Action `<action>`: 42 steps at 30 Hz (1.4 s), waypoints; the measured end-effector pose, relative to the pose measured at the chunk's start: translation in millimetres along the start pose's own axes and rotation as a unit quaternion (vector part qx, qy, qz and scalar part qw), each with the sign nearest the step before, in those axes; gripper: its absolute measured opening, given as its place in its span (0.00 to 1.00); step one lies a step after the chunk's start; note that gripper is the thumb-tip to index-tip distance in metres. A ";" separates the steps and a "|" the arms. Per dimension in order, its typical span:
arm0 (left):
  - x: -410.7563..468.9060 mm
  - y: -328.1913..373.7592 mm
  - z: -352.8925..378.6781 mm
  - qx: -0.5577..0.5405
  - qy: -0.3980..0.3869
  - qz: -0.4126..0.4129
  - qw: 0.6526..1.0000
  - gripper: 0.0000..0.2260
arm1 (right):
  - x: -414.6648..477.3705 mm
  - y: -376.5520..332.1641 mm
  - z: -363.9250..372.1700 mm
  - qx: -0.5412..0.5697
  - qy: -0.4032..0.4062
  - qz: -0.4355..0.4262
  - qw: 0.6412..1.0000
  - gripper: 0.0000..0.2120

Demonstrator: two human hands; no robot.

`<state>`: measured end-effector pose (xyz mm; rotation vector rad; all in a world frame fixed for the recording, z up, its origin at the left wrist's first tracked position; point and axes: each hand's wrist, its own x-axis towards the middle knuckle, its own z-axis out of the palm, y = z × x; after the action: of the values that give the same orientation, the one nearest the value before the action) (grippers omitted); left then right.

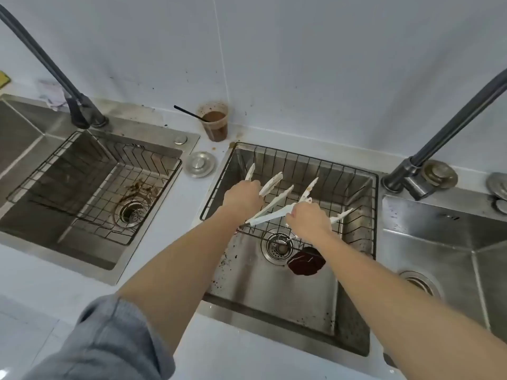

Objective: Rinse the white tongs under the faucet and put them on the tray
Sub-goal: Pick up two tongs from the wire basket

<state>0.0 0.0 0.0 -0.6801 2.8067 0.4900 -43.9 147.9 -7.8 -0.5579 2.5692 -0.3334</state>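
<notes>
White tongs: several pairs, held over the wire rack in the middle sink. Left hand closed around one pair, arms sticking up and away toward the wall. Right hand closed on others; one pair runs across btwn both hands, hinge end low near the left wrist, another tip poking out to the right. Exact no. of pairs can't tell. Tong tips look brown-stained.

Below hands: sink drain strainer, dark brown lid-like piece just beside it, brown specks on the sink floor.

Right faucet stands behind the sink's right corner, well apart from the tongs. Cup of brown liquid w/ black straw on the table by the wall. Round metal plug on the table left of the sink. Left sink w/ another rack and second faucet.
</notes>
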 end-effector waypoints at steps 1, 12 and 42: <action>4.1 -0.8 0.6 0.002 -0.013 -0.005 1.000 0.08 | 4.7 -1.7 5.0 0.015 -0.007 0.022 1.000 0.13; 32.8 -9.7 32.5 0.022 -0.051 -0.014 0.998 0.10 | 37.1 -15.8 36.2 0.323 -0.077 0.217 0.918 0.13; -46.5 59.0 10.4 -0.375 0.011 -0.013 0.927 0.10 | -60.5 12.4 -36.8 0.513 0.140 0.110 0.840 0.09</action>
<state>13.7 72.1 19.2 -0.8416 2.5680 1.5899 -18.3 190.5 44.1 0.2065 2.2000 -1.6495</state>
